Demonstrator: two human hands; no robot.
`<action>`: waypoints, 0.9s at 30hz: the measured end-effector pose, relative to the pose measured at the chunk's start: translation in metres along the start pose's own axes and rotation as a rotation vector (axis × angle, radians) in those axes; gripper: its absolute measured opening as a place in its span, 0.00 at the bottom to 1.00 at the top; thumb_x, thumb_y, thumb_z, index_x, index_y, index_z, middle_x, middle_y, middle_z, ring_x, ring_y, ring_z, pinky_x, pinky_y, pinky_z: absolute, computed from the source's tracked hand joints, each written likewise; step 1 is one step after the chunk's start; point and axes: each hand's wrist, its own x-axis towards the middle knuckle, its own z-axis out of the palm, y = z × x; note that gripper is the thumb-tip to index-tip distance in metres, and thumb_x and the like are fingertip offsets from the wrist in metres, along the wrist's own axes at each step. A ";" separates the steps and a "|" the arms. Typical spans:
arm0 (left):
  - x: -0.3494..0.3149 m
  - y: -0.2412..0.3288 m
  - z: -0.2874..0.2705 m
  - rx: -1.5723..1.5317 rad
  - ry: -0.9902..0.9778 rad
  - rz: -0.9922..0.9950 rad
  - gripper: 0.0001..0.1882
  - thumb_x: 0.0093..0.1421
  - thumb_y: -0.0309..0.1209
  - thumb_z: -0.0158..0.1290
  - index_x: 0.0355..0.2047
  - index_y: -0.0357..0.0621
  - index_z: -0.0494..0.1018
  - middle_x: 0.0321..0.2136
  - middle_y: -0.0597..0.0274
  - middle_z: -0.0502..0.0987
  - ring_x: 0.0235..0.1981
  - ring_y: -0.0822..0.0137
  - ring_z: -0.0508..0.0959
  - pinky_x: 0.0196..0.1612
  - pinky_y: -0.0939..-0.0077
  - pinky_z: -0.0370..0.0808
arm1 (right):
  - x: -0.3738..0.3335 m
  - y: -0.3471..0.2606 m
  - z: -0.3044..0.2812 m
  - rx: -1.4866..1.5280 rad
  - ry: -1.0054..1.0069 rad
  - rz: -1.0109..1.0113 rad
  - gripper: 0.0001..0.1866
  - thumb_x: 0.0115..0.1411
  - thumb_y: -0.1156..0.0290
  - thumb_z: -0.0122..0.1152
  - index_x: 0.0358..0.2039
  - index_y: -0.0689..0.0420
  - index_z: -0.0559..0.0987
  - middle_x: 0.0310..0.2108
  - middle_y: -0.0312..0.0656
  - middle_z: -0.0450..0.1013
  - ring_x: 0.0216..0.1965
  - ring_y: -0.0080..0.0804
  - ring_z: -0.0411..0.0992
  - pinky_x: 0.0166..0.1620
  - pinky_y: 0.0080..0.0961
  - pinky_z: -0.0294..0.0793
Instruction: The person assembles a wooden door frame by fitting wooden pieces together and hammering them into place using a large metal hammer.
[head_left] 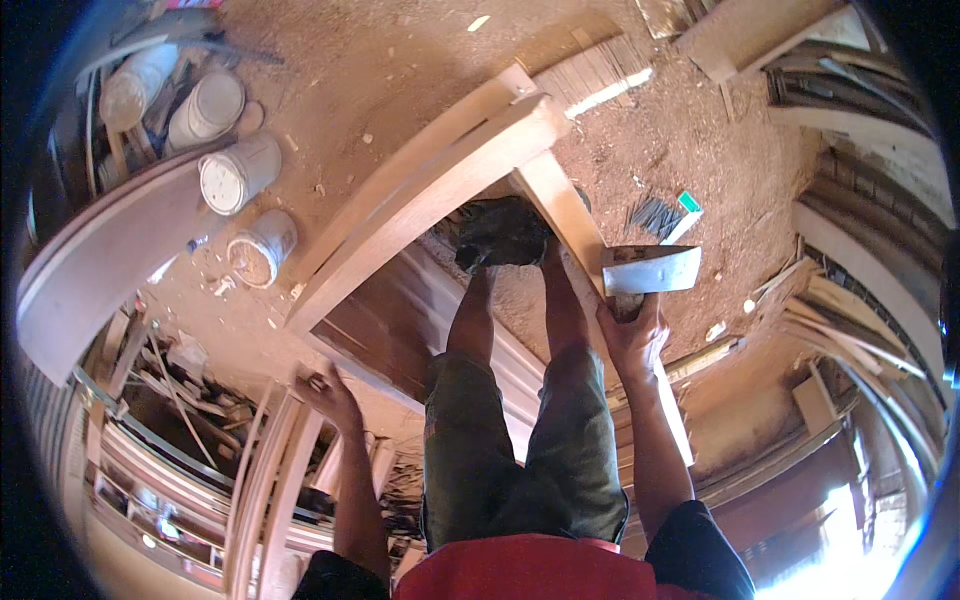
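Note:
My right hand (637,338) is closed round the dark handle of a tool with a broad silver metal blade (652,271); its exact kind is not clear. The blade is beside a short beam of a wooden frame (425,215). My left hand (328,396) is near the frame's near left corner, with its fingers loosely bent and apart and nothing visible in them. The frame's long beams slant from the near left up to the far middle. My legs stand inside the frame, with the feet by its far corner.
Several whitish buckets (262,250) stand at the left beside a long curved-looking board (110,255). Dark nails (655,216) lie in a pile by a small green box (688,202) on the dirt floor. Stacked planks (860,240) line the right, and more timber (265,490) lies at the lower left.

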 end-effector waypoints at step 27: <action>-0.131 -0.045 0.029 0.095 -0.315 -0.242 0.27 0.54 0.48 0.65 0.25 0.35 0.70 0.19 0.47 0.73 0.21 0.48 0.73 0.27 0.53 0.67 | 0.005 0.008 0.001 -0.103 -0.085 -0.043 0.33 0.46 0.61 0.78 0.46 0.66 0.71 0.27 0.53 0.77 0.27 0.48 0.76 0.35 0.42 0.75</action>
